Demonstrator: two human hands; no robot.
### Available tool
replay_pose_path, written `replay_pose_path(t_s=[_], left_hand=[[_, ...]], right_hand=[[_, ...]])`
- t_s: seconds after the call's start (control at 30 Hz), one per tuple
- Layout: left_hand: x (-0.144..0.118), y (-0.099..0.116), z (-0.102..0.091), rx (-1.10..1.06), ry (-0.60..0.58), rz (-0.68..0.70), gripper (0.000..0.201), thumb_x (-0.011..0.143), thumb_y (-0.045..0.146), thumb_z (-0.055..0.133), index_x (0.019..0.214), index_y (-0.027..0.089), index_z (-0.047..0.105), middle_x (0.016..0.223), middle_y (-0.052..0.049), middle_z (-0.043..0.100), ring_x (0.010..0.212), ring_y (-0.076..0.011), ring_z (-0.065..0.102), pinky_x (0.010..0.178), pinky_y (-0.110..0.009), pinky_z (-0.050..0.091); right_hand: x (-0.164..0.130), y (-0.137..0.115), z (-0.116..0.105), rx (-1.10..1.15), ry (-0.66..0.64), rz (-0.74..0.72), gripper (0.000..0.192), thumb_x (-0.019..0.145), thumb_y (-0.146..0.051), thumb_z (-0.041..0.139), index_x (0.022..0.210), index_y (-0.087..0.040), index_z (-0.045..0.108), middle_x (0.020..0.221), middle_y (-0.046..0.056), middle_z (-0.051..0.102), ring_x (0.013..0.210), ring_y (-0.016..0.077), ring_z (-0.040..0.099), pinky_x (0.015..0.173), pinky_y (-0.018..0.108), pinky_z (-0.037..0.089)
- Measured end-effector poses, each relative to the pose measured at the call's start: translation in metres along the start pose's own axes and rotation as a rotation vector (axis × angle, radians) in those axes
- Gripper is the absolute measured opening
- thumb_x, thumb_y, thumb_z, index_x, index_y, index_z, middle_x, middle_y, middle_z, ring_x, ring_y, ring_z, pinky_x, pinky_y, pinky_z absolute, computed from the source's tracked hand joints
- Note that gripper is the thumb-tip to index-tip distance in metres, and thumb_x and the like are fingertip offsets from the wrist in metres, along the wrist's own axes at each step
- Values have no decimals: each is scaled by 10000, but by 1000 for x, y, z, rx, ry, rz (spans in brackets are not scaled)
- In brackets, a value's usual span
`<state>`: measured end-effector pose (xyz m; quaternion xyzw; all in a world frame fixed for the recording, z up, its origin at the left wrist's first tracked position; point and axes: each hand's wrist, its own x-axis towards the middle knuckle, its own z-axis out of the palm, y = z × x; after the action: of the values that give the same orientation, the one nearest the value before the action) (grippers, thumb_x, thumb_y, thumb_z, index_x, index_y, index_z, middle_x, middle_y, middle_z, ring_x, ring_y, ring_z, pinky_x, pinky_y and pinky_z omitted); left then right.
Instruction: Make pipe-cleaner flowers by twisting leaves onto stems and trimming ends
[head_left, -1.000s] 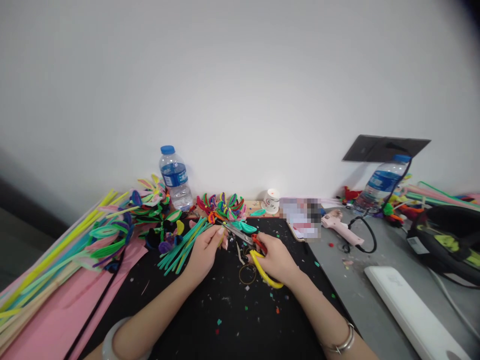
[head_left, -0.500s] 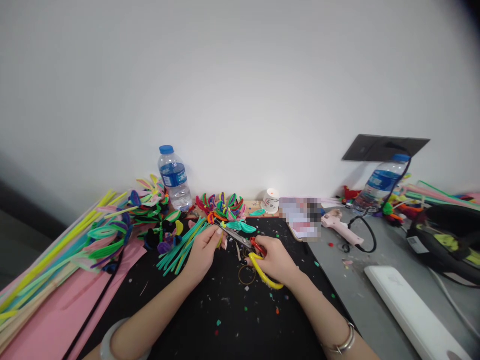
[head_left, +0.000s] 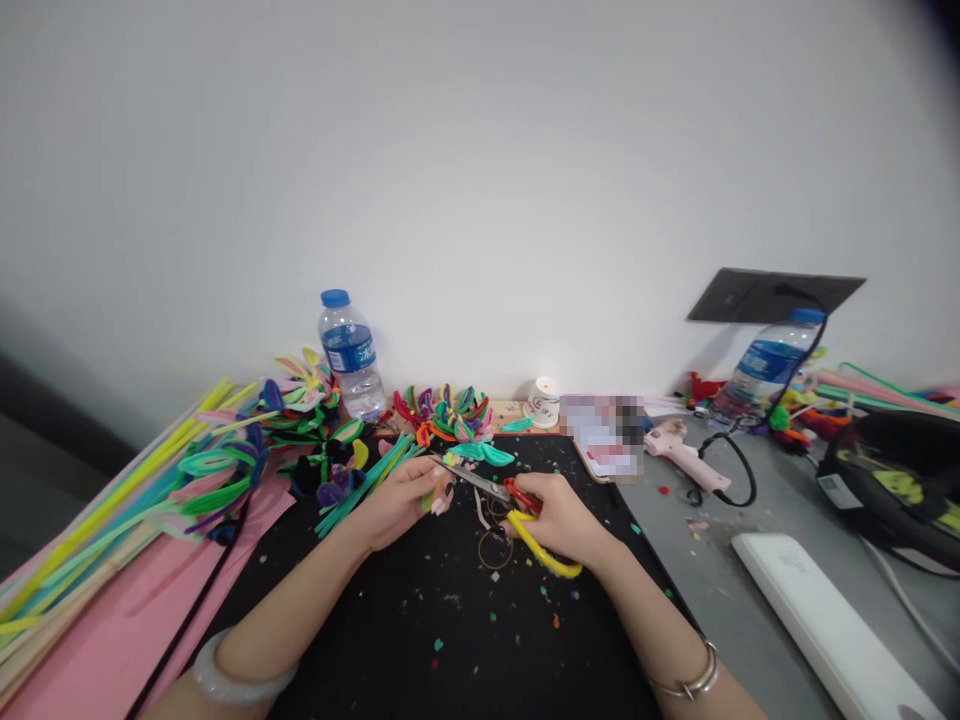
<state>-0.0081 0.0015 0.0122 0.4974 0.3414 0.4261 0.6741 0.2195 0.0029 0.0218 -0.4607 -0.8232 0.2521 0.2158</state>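
Note:
Scissors (head_left: 487, 487) with red and yellow handles sit in my right hand (head_left: 562, 520), whose fingers are wrapped round the grips. Their blades point left, the tips touching or close beside the fingers of my left hand (head_left: 401, 500). My left hand is closed in a pinch on a small yellow-green piece of pipe cleaner (head_left: 429, 497), mostly hidden by the fingers. Teal pipe cleaner lengths (head_left: 360, 495) lie just left of that hand. Behind the blades is a teal leaf shape (head_left: 486, 454), beside a multicoloured pipe cleaner flower (head_left: 450, 412).
Left are long pipe cleaners (head_left: 161, 450) on pink sheets (head_left: 142, 620). A water bottle (head_left: 351, 360), paper cup (head_left: 544, 402) and phone (head_left: 600, 440) stand or lie along the back. Right are a pink glue gun (head_left: 686, 462), white box (head_left: 825, 620) and black helmet-like object (head_left: 870, 470). Scraps dot the black mat (head_left: 420, 640).
My left hand has shifted slightly left and turned, showing more of its fingertips. My right hand, with the scissors, has moved a little to the right.

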Motion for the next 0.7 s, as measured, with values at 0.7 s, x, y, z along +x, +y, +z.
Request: replay_pose_path(t_s=[0.7], left_hand=[[-8, 4, 1, -270, -190, -126, 450, 688, 388, 662, 432, 173, 360, 381, 67, 251, 390, -66, 291, 480, -254, 324]], right_hand=[[-2, -11, 2, 107, -34, -29, 353, 598, -236, 686, 544, -173, 343, 574, -84, 311, 554, 76, 267, 497, 200, 190]])
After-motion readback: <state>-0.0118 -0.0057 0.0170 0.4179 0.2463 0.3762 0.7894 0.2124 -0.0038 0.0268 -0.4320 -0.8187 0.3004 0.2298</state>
